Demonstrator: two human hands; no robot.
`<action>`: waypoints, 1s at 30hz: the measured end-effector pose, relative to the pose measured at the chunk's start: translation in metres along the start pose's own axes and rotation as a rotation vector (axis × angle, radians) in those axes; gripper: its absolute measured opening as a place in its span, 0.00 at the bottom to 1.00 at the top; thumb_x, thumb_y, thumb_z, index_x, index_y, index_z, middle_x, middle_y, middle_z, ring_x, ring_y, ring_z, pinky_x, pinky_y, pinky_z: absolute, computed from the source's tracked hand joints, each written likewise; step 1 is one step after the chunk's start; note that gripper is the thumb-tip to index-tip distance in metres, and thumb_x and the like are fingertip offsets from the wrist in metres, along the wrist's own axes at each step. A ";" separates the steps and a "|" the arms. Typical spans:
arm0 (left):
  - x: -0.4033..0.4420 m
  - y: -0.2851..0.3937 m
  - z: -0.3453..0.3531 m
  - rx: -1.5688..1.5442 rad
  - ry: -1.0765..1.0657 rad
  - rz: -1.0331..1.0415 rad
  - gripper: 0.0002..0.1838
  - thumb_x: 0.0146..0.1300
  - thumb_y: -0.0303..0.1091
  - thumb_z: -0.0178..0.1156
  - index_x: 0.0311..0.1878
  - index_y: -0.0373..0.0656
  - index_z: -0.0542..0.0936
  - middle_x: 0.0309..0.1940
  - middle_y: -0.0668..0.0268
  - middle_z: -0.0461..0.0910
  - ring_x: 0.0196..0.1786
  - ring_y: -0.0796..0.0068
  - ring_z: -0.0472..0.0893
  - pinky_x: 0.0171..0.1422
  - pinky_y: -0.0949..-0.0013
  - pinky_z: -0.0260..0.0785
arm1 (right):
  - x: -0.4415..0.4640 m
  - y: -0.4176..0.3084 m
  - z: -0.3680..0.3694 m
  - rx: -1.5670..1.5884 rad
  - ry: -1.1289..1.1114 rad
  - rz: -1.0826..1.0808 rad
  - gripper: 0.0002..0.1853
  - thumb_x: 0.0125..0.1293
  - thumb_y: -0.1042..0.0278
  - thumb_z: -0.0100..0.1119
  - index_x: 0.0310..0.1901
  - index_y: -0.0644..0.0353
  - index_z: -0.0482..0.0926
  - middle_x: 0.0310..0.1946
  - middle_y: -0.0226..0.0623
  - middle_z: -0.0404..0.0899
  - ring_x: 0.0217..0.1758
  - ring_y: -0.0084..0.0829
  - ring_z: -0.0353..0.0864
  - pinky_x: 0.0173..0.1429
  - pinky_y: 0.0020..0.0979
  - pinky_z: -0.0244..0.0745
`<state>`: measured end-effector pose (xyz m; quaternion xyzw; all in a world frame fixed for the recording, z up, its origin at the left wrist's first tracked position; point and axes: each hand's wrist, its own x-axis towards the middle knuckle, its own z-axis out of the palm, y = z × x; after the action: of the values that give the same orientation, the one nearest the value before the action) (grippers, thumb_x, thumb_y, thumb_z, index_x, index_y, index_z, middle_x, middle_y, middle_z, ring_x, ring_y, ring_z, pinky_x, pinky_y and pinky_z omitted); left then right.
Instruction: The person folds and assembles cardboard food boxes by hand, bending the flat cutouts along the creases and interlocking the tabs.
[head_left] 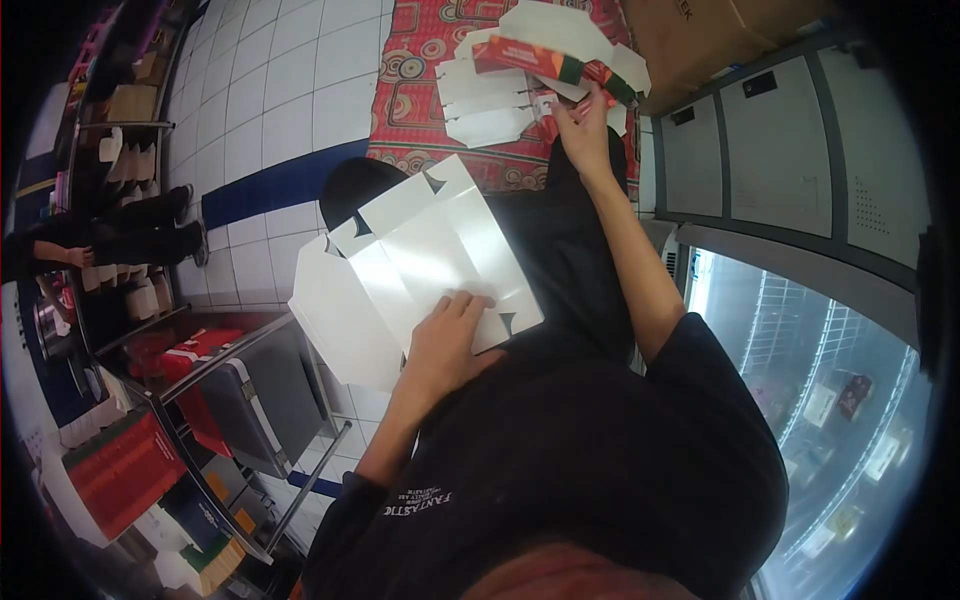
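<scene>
A flat white carton blank (pixel 425 255) with slots and flaps lies across my lap, its plain side up. My left hand (pixel 450 335) rests on the lower part of this blank, palm down, with the fingers stretched out. Farther forward, my right hand (pixel 583 130) has its thumb and fingers at a red-and-white carton (pixel 530 58) in a loose pile of unfolded carton blanks. The fingers appear closed on a red part of it, though their tips are partly hidden. More white carton flaps (pixel 488 100) spread out beside that hand.
A red patterned mat (pixel 415 70) lies under the pile. Grey metal lockers (pixel 770 140) and a lit display fridge (pixel 820 400) stand on the right, below a cardboard box (pixel 710 40). On the left are a metal rack (pixel 225 365) and another person's legs (pixel 150 230).
</scene>
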<state>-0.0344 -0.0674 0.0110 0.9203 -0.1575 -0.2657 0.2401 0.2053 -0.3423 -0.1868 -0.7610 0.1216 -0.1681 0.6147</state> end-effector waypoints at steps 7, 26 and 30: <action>0.006 -0.013 0.000 -0.035 0.023 0.072 0.16 0.71 0.42 0.74 0.53 0.41 0.87 0.53 0.59 0.87 0.56 0.48 0.87 0.61 0.49 0.83 | -0.074 -0.030 0.003 0.064 -0.615 0.166 0.21 0.78 0.63 0.71 0.65 0.65 0.83 0.52 0.38 0.90 0.50 0.30 0.89 0.58 0.34 0.84; 0.005 -0.009 -0.087 -0.412 0.403 -0.223 0.12 0.88 0.35 0.57 0.55 0.36 0.83 0.24 0.55 0.80 0.27 0.69 0.77 0.37 0.63 0.68 | -0.120 -0.168 -0.037 0.523 -0.997 -0.056 0.10 0.80 0.69 0.69 0.57 0.63 0.85 0.52 0.32 0.86 0.59 0.25 0.84 0.65 0.31 0.77; -0.005 -0.020 -0.091 -0.616 0.293 -0.142 0.10 0.85 0.30 0.61 0.59 0.35 0.85 0.32 0.60 0.88 0.34 0.77 0.83 0.43 0.68 0.75 | -0.123 -0.172 -0.035 0.428 -0.924 0.061 0.08 0.76 0.73 0.73 0.52 0.63 0.85 0.43 0.32 0.85 0.52 0.24 0.84 0.59 0.31 0.78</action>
<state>0.0156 -0.0163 0.0704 0.8418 0.0305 -0.1820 0.5073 0.0747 -0.2889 -0.0255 -0.6091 -0.1777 0.1829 0.7510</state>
